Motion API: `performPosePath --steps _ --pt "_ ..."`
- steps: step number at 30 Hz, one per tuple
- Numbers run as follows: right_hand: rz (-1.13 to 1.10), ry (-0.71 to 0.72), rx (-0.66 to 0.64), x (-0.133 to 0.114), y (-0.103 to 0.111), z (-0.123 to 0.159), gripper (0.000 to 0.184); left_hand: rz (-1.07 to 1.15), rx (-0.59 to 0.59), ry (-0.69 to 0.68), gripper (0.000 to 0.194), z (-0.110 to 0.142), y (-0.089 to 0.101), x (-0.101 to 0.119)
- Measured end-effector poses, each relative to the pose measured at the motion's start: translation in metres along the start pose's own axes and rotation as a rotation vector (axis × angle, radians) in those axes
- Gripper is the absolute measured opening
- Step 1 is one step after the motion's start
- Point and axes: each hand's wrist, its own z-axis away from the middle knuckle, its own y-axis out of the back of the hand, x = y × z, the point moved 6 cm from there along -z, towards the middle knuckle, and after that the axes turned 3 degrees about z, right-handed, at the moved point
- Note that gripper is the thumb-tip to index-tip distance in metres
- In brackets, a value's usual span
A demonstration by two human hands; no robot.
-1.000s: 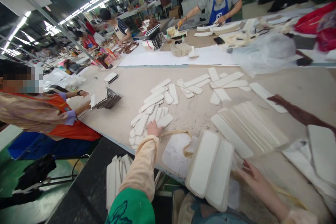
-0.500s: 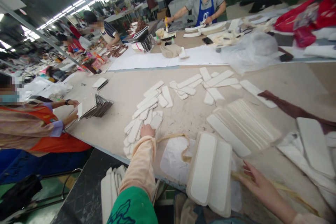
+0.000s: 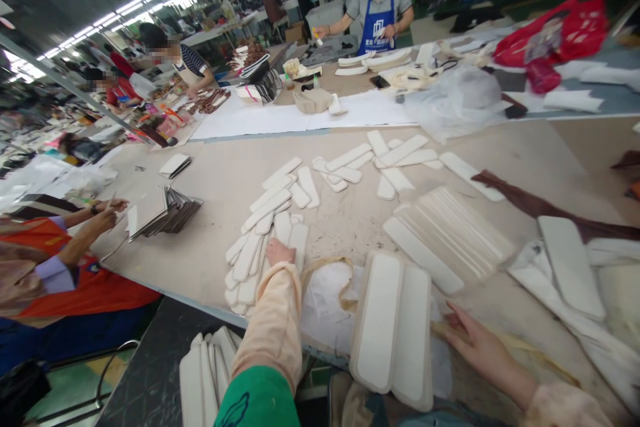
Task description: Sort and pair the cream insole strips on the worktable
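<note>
Roughly midway, I judge: the left hand (image 3: 279, 252) lies flat, fingers pressed on the near white strips (image 3: 250, 253), with more scattered strips (image 3: 345, 167) at twelve o'clock unsorted; the fanned stack (image 3: 450, 233) at two o'clock looks done. Right hand (image 3: 473, 341) rests spread, pinching nothing. The table edge (image 3: 200, 300) runs near at seven o'clock; bare room lies toward ten

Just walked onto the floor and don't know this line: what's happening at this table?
The person's left hand rests on a loose pile of white padded strips on the table. The right hand lies flat beside two larger white pads at the near edge. A co-worker at the left handles a stack of flat boards.
</note>
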Motion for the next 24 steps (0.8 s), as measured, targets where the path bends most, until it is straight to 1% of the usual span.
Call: performPosePath --steps 2,5,10,13,15,17,19,21,22,24 --pt "-0.002 -0.004 0.015 -0.005 0.003 0.002 0.075 0.039 -0.014 0.001 0.060 0.001 0.001 0.003" --pt "-0.007 -0.021 0.036 -0.010 0.008 0.003 0.075 0.110 -0.060 -0.017 0.044 0.000 0.004 0.007" --pt "-0.062 -0.026 0.068 -0.019 0.025 0.002 0.069 0.280 -0.127 -0.054 0.017 0.002 0.015 0.012" --pt "-0.135 -0.016 0.117 -0.030 0.041 0.000 0.063 0.455 -0.137 -0.085 0.014 0.010 0.031 0.015" --pt "-0.215 0.000 0.151 -0.044 0.053 -0.003 0.060 0.588 -0.136 -0.123 0.022 0.021 0.048 0.018" --pt "-0.312 0.034 0.181 -0.066 0.065 -0.007 0.059 0.799 -0.133 -0.175 0.029 0.038 0.070 0.023" --pt "-0.431 0.083 0.192 -0.097 0.075 -0.009 0.059 1.154 -0.176 -0.221 0.029 0.061 0.094 0.033" --pt "-0.553 0.166 0.152 -0.136 0.082 -0.008 0.058 1.520 -0.285 -0.250 0.029 0.092 0.115 0.050" --pt "-0.599 0.231 0.117 -0.158 0.086 -0.004 0.058 1.639 -0.351 -0.257 0.031 0.110 0.122 0.062" --pt "-0.622 0.396 0.050 -0.200 0.092 0.007 0.060 1.725 -0.457 -0.263 0.033 0.154 0.128 0.087"
